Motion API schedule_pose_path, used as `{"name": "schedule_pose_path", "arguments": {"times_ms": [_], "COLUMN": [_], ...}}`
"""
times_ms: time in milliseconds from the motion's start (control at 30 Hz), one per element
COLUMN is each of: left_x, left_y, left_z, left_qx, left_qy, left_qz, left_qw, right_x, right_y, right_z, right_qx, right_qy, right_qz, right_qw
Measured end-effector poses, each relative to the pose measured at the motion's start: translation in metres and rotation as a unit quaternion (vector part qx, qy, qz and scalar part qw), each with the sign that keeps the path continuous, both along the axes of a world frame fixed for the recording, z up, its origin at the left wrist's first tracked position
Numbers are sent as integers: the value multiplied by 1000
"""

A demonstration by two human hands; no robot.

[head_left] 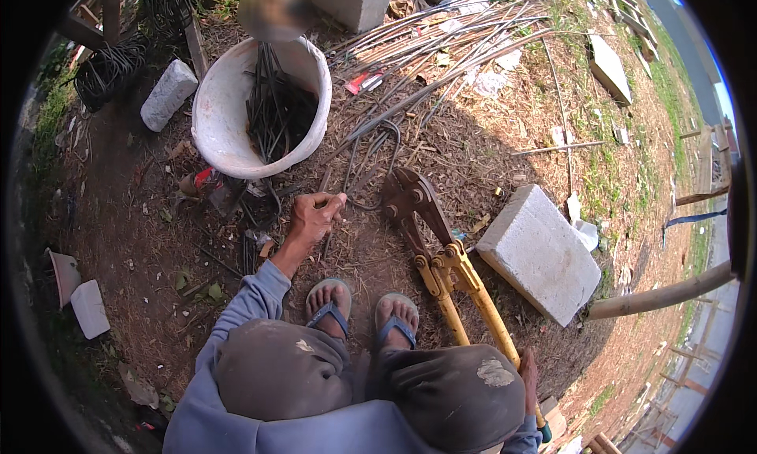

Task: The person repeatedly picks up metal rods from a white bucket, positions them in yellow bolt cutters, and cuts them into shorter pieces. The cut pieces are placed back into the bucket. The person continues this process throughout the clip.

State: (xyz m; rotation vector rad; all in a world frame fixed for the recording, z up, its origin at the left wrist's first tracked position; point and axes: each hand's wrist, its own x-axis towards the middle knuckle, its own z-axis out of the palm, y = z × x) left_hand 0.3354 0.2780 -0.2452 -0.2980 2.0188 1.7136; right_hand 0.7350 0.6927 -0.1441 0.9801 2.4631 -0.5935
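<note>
My left hand is closed in a pinch above the ground, in front of the white bucket. A thin dark rod shows just below its fingers; I cannot tell whether they grip it. My right hand, partly hidden behind my right knee, is around a yellow handle of a large bolt cutter. The cutter's rusty head points away from me, beside a bent metal rod on the ground. Several dark bent rods stand inside the bucket.
Long thin rods lie piled at the back. A pale concrete block sits right of the cutter, another block left of the bucket. Wire coils hang at the far left. A wooden pole juts in from the right.
</note>
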Motion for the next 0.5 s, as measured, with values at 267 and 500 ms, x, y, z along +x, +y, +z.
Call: {"name": "schedule_pose_path", "arguments": {"times_ms": [267, 500], "left_x": [-26, -40], "left_y": [41, 45], "left_z": [-38, -61], "left_qx": [-62, -139], "left_qy": [-5, 30], "left_qz": [-41, -60], "left_qw": [997, 988], "right_x": [-3, -132], "right_y": [-34, -81], "right_z": [76, 230], "right_qx": [32, 118], "right_qy": [-40, -63], "right_qz": [-7, 180], "right_qw": [999, 975]}}
